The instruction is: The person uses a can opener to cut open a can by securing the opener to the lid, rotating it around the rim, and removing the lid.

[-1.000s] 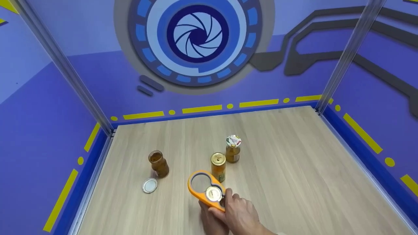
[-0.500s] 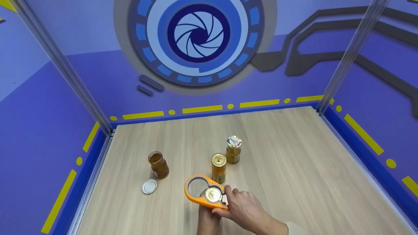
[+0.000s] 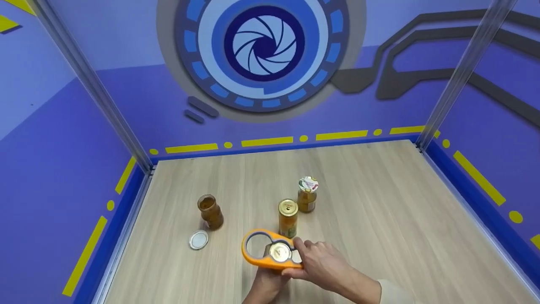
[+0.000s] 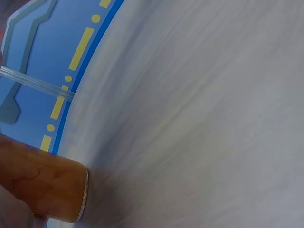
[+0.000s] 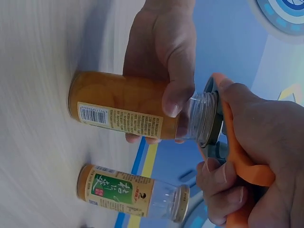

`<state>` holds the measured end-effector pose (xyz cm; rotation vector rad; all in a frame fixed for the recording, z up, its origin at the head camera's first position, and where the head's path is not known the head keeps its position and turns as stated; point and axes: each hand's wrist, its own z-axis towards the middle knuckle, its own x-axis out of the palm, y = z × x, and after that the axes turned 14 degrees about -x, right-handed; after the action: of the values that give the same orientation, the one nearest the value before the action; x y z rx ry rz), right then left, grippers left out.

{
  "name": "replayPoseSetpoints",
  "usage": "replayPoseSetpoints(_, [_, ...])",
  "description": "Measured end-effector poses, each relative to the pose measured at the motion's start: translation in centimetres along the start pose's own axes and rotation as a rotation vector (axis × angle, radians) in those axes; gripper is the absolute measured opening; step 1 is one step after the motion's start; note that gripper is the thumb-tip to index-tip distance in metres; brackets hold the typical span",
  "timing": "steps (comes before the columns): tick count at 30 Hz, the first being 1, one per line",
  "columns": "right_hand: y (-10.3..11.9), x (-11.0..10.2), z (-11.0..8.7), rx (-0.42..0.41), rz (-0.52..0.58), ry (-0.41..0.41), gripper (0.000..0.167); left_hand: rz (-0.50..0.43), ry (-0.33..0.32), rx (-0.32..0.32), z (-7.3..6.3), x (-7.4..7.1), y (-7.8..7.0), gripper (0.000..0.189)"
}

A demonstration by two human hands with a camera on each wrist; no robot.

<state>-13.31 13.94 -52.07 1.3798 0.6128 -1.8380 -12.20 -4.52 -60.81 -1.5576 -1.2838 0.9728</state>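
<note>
My left hand (image 3: 268,283) grips a glass jar (image 5: 116,97) of orange contents around its body, thumb along the side near the neck. The jar stands upright, its base close over the table. An orange jar opener (image 3: 261,261) with grey-lined holes lies around the gold lid (image 3: 280,252), in the smaller hole. My right hand (image 3: 324,265) holds the opener's handle end, fingers curled round it in the right wrist view. In the left wrist view only the jar's lower part (image 4: 47,183) and a bit of the left hand show.
Just beyond the opener stands a gold-lidded jar (image 3: 288,223) with a green label. A jar with a patterned lid (image 3: 307,200) is behind it. To the left, an uncovered brown jar (image 3: 212,216) stands near a loose lid (image 3: 198,240). Blue-purple walls (image 3: 126,109) enclose the table (image 3: 371,202).
The opener has turned from a steep slant toward level, its handle end swinging up with my right hand. My left hand still holds the jar, its forearm now angled differently. The other jars stayed put.
</note>
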Motion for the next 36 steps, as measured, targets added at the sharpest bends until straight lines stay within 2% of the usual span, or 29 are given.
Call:
replayPoseSetpoints(4, [-0.2, 0.0, -0.3, -0.012, 0.008, 0.014, 0.071, -0.005, 0.084, 0.009, 0.0, -0.4, -0.1, 0.071])
replayPoseSetpoints(7, [-0.3, 0.0, -0.2, -0.012, 0.011, 0.018, 0.072, -0.039, 0.184, 0.019, 0.2, -1.2, -0.4, 0.072])
replayPoseSetpoints(10, [-0.4, -0.1, -0.2, -0.016, 0.014, 0.024, 0.073, 0.012, 0.25, 0.015, 0.5, -2.3, -0.7, 0.072])
replayPoseSetpoints(12, [-0.4, -0.1, -0.1, -0.022, 0.009, 0.028, 0.073, 0.075, 0.27, 0.01, 0.8, -3.0, -0.8, 0.074])
replayPoseSetpoints(14, [-0.5, -0.1, -0.1, -0.02, 0.015, 0.038, 0.074, 0.124, 0.278, -0.025, 1.0, -3.7, -0.9, 0.077])
replayPoseSetpoints(18, [-0.4, -0.1, 0.1, -0.003, 0.039, 0.057, 0.075, 0.143, 0.307, -0.094, 1.4, -4.5, -1.0, 0.084])
replayPoseSetpoints(22, [-0.3, 0.1, 0.1, 0.004, 0.026, 0.04, 0.076, 0.155, 0.328, -0.099, 1.7, -4.7, -1.3, 0.085])
replayPoseSetpoints(25, [-0.2, 0.2, 0.1, 0.009, 0.007, 0.021, 0.077, 0.17, 0.342, -0.062, 1.8, -4.8, -1.4, 0.084])
replayPoseSetpoints(28, [0.0, 0.1, 0.1, 0.029, 0.019, 0.019, 0.076, 0.17, 0.325, -0.037, 1.5, -4.7, -1.5, 0.084])
replayPoseSetpoints(30, [0.1, 0.1, 0.2, 0.048, 0.031, 0.025, 0.075, 0.143, 0.303, 0.006, 1.2, -4.5, -1.4, 0.086])
replayPoseSetpoints(33, [0.6, 0.1, 0.2, 0.085, 0.042, 0.034, 0.076, 0.112, 0.181, 0.04, 0.3, -4.0, -1.1, 0.096])
replayPoseSetpoints(36, [1.2, 0.2, 0.2, 0.12, 0.026, 0.026, 0.08, 0.089, 0.013, -0.014, -0.9, -3.4, -1.0, 0.112])
